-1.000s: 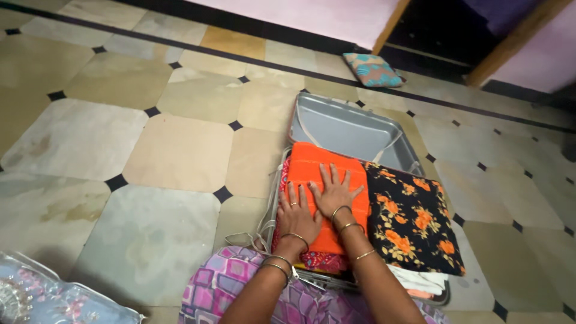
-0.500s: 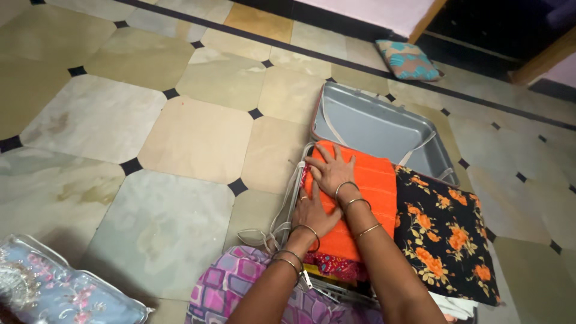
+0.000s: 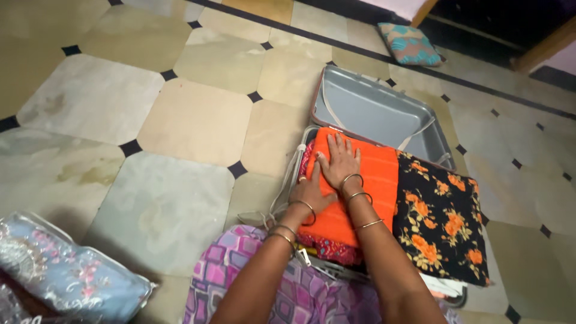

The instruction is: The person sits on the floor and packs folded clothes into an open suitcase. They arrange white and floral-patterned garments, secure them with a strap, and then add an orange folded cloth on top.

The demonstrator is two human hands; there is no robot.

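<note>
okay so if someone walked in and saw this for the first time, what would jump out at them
Most likely the bright orange cloth folded in the open grey suitcase on the tiled floor, with both hands flat on it: the right hand further up, the left hand at its near left edge. Beside it on the right lies a black cloth with orange flowers. A small patterned cushion sits on the floor beyond the case.

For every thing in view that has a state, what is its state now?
Grey hard suitcase: open, lid flat on floor.
Orange folded cloth: packed on top, under both palms.
Black flowered cloth: folded beside it.
Left hand: flat, pressing.
Right hand: flat, fingers spread.
</note>
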